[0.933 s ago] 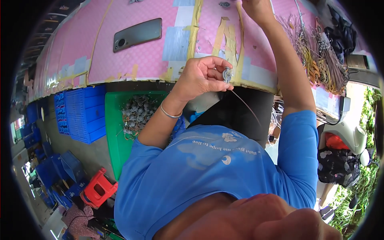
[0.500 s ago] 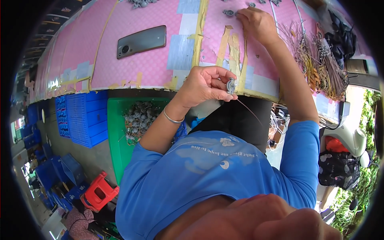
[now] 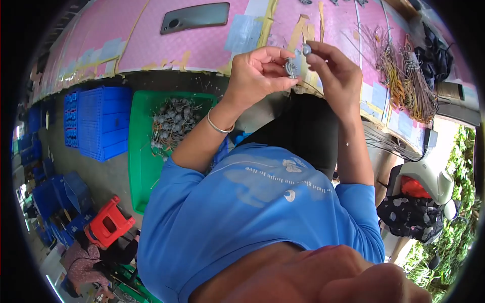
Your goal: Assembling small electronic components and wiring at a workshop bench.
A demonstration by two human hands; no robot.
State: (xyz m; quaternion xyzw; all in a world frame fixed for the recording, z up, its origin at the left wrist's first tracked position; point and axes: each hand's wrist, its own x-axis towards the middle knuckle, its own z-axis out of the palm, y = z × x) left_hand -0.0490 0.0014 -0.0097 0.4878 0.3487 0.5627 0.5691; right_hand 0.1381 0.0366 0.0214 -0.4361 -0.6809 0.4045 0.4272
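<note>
My left hand pinches a small grey metal part with a thin wire, held over the edge of the pink table. My right hand is close beside it, its fingertips gripping a second small grey round piece just above the first. The two hands almost touch. A silver bracelet sits on my left wrist. My blue shirt fills the lower middle of the view.
A dark phone lies on the pink table. Bundles of wires lie at the table's right. Below stand a green crate holding several grey parts, blue crates and a red stool. A scooter is parked at right.
My right hand has come back from the far table surface to meet my left hand, now holding a small round piece. My left hand rose slightly.
</note>
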